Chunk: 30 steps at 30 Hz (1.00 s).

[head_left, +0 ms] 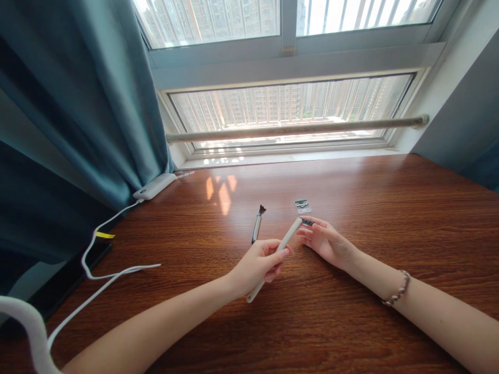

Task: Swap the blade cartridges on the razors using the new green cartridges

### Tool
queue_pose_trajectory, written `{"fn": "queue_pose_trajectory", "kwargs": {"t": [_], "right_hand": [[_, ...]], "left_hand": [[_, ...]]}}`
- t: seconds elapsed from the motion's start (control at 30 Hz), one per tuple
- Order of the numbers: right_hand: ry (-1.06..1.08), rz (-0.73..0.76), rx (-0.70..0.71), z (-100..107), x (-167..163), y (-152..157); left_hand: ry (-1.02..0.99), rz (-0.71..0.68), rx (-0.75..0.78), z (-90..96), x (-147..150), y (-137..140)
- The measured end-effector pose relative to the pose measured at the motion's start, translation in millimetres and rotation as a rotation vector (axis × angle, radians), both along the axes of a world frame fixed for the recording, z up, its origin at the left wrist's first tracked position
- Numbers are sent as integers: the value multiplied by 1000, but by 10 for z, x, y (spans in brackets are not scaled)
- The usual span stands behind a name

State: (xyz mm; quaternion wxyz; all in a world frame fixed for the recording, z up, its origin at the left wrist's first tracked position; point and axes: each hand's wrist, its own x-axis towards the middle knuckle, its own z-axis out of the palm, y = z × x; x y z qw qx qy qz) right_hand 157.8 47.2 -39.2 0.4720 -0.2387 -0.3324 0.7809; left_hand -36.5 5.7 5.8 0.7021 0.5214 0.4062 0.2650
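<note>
At the near left, a thick white curved tube rises into view, and a thin white cable runs past it over the brown wood-grain table, one end lying loose.

Farther in, the left hand grasps a white razor handle, fingers wrapped around its middle. The handle is held slanting above the table, its butt toward the near left and its top toward the far right. At that top is a dark, ridged razor head. The right hand comes in from the right, wearing a beaded bracelet on its forearm; its fingers are loosely bent around the razor head, but whether they pinch it I cannot tell.

Left of the hands, a yellow tag sits by the cable. Just beyond the left hand lies a silver-and-black razor handle with a forked dark tip. Just beyond the right hand lies a small clear pack with a dark and green strip.

At the far left, a white oblong device with the cable joined to its near end lies against a blue-grey curtain. Past the table's far edge, a pale rail crosses in front of a framed window, with bars and tall buildings outside.
</note>
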Motion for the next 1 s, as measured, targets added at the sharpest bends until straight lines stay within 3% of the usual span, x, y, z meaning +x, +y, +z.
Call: {"fn": "queue_pose_trajectory", "kwargs": {"t": [1.0], "right_hand": [[-33, 10, 29, 22, -14, -19]], "left_hand": [[41, -53, 3, -7, -4, -5]]}}
